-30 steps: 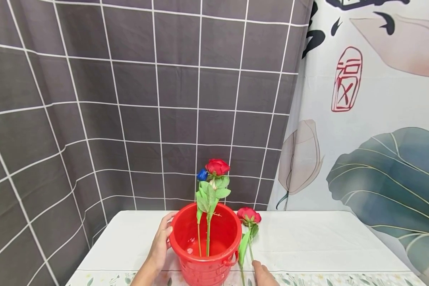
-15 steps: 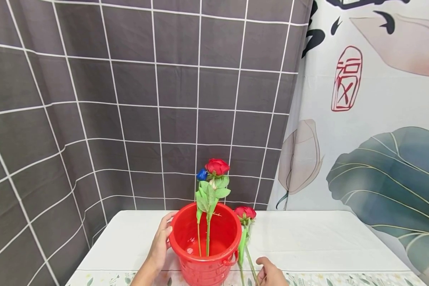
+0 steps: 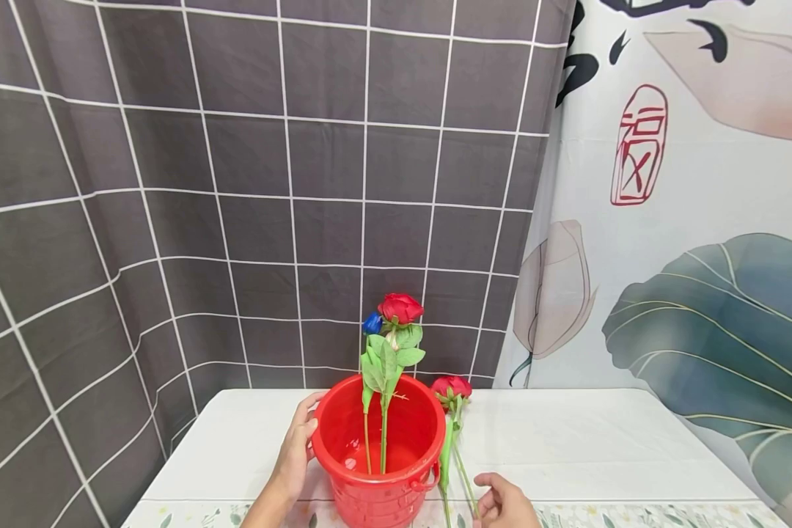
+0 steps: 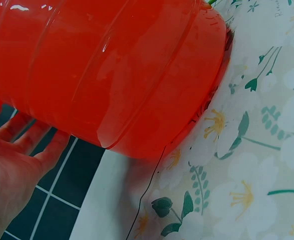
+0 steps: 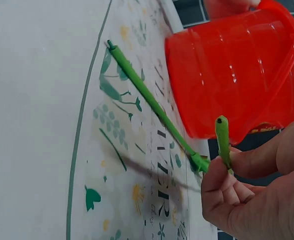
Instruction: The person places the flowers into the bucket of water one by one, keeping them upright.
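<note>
Head view: left hand (image 3: 295,447) grips one red bucket (image 3: 376,504), right hand (image 3: 504,502) pinches one of two stems (image 3: 466,480) beside it

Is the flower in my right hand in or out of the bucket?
Out: the right wrist view shows its stem outside the bucket, pinched by your right hand.

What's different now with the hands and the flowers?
The right hand slid a little right, and the bloom of the loose red rose swung left. That hand pinches a green stem; whether it did before is hard to see. The left hand still touches the red bucket, and the flowers inside stayed put.
</note>
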`<action>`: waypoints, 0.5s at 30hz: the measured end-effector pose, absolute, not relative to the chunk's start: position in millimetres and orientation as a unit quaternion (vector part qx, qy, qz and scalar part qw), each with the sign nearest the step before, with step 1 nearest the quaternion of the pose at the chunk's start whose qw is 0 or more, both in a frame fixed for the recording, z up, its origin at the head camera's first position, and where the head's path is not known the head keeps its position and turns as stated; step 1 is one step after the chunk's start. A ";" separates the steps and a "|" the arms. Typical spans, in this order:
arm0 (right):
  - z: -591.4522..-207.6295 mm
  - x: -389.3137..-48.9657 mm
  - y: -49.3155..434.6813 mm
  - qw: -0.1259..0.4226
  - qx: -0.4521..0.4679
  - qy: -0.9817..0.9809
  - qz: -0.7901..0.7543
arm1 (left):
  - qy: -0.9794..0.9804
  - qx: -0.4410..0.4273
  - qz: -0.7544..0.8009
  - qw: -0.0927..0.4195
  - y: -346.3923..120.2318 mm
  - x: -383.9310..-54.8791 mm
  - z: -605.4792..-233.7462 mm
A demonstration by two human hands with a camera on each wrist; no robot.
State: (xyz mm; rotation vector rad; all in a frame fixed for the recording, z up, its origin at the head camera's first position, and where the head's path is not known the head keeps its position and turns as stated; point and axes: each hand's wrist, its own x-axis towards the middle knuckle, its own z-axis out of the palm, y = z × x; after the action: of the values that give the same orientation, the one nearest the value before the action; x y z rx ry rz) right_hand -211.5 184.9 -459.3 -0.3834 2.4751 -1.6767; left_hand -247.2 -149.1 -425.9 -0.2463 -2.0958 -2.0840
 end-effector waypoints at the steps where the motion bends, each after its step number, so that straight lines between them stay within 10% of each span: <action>1: -458.9 -211.1 184.5 0.063 -0.122 0.817 -0.560 | -0.704 -0.082 -0.700 0.087 -149.1 -247.2 -425.8; 15: -453.2 -206.2 177.7 -0.008 -0.036 0.806 -0.591 | -0.706 -0.080 -0.698 0.089 -149.4 -247.7 -426.2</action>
State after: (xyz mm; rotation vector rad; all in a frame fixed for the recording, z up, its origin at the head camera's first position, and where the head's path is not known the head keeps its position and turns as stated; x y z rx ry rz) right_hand -206.2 177.7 -453.2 -0.1143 2.5437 -1.8673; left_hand -247.7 -149.4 -426.2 -0.2394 -2.0997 -2.0781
